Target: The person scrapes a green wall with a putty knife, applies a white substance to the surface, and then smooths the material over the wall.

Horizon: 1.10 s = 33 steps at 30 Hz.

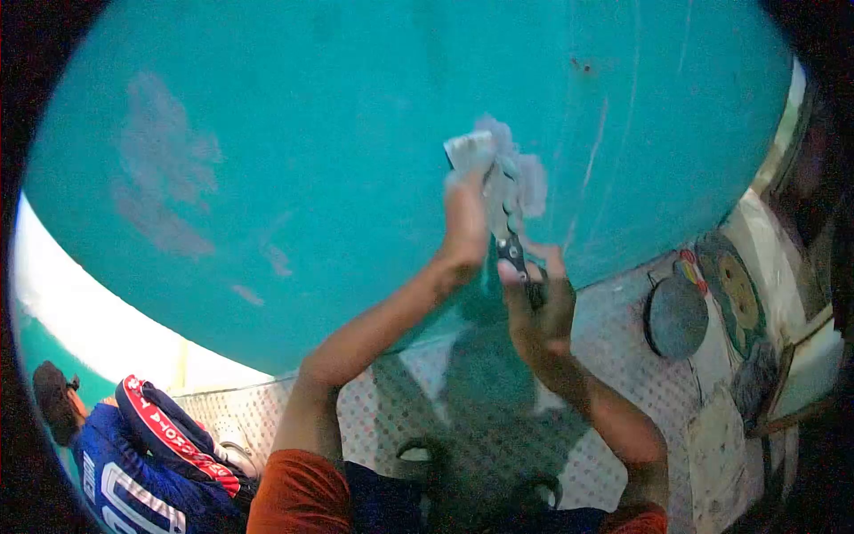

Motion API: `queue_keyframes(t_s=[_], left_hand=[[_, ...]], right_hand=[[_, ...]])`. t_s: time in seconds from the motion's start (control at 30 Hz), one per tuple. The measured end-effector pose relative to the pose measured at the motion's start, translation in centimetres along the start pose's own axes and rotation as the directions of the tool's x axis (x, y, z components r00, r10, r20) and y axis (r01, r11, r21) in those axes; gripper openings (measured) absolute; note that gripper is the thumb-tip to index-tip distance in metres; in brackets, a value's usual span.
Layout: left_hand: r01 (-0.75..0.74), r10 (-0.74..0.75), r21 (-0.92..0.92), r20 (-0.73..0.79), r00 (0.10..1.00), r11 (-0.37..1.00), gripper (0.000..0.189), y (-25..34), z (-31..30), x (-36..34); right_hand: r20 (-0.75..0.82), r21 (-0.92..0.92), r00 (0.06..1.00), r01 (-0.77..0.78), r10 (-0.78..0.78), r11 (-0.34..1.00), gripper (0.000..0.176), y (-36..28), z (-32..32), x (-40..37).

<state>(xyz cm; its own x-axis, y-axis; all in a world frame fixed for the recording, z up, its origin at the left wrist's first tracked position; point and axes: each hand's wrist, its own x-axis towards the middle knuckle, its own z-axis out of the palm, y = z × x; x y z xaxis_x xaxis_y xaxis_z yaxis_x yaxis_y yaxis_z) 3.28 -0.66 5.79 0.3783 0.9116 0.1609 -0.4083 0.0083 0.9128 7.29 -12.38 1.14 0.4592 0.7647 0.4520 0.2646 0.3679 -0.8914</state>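
My left hand is raised against the teal wall, its fingers closed on a flat, pale-coated scraper blade. Just right of it, my right hand grips the black handle of a putty knife, whose blade points up and is smeared with pale paste. The two tools are close together; whether they touch is blurred. Behind them a pale grey patch shows on the wall. A larger pale patch lies on the wall at the left.
Another person in a blue shirt is at the lower left. A patterned tiled floor runs below the wall. At the right are a round grey lid-like object, a green oval item and a framed panel.
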Motion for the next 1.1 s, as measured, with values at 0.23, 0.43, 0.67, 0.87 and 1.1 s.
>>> queue_keyframes(t_s=[0.23,0.43,0.67,0.87,1.1], left_hand=[[-0.050,0.050,-0.019,0.033,0.998,0.999,0.028,1.6,1.5,-0.2],[0.082,-0.081,-0.048,0.023,0.996,0.995,0.029,-0.9,0.7,0.0],[0.050,-0.044,-0.091,0.063,0.997,0.995,0.029,-0.1,1.7,-0.5],[0.063,-0.049,-0.125,0.107,0.993,0.990,0.031,1.0,2.7,0.6],[0.172,-0.159,-0.133,0.100,0.982,0.976,0.027,1.5,3.3,-1.2]], right_hand=[[0.014,-0.126,0.998,0.062,-0.061,0.990,0.029,-0.4,-1.3,-0.1],[0.045,-0.035,0.995,-0.082,0.084,0.996,0.023,-0.1,-1.2,-0.4],[-0.009,0.013,0.999,-0.036,0.037,0.999,0.024,0.3,-0.7,-0.2],[0.013,0.137,0.998,-0.070,0.069,0.988,0.025,-2.6,-1.0,1.4],[-0.011,-0.040,0.999,-0.043,0.043,0.998,0.025,-2.1,-1.6,-0.6]])
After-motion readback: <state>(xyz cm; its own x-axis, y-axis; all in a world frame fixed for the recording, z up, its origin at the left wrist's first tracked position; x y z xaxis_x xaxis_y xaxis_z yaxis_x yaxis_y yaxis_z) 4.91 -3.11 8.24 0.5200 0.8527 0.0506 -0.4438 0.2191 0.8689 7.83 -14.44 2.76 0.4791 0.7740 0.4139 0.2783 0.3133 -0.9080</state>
